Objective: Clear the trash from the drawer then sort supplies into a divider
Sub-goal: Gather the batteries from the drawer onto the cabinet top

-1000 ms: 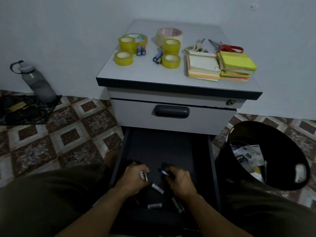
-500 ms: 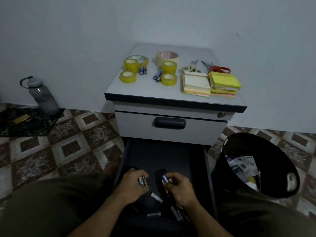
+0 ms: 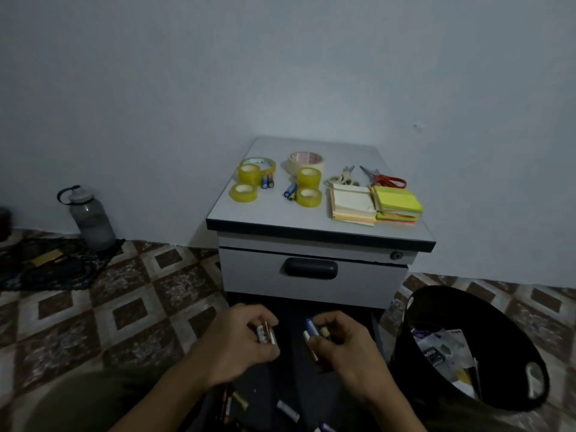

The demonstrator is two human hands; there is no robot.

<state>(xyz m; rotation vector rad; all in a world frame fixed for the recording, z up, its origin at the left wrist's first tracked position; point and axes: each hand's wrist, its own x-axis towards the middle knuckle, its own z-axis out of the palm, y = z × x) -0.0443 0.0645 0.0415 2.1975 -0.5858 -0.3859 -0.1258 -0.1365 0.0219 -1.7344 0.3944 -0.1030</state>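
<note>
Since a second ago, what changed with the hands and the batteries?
Both hands rose off the drawer floor toward the cabinet front. The left hand keeps its bundle of batteries; the right hand keeps the blue battery and seems to grip another beside it. Unchanged: loose batteries in the drawer, tape rolls, scissors and sticky notes on top, trash in the bin.

Plain pale blue-grey wall (image 3: 156,88) across the far side, and the light is dim and flat. Below it, a tiled floor of brown and cream diamonds (image 3: 131,310). Centre, against the wall, sits a small grey metal cabinet with a black-edged top (image 3: 311,294), its upper drawer closed. Far left, a grey translucent water bottle with a black loop lid (image 3: 92,222) stands upright at the far edge of a dark patterned cloth (image 3: 53,272) spread on the tiles.
</note>
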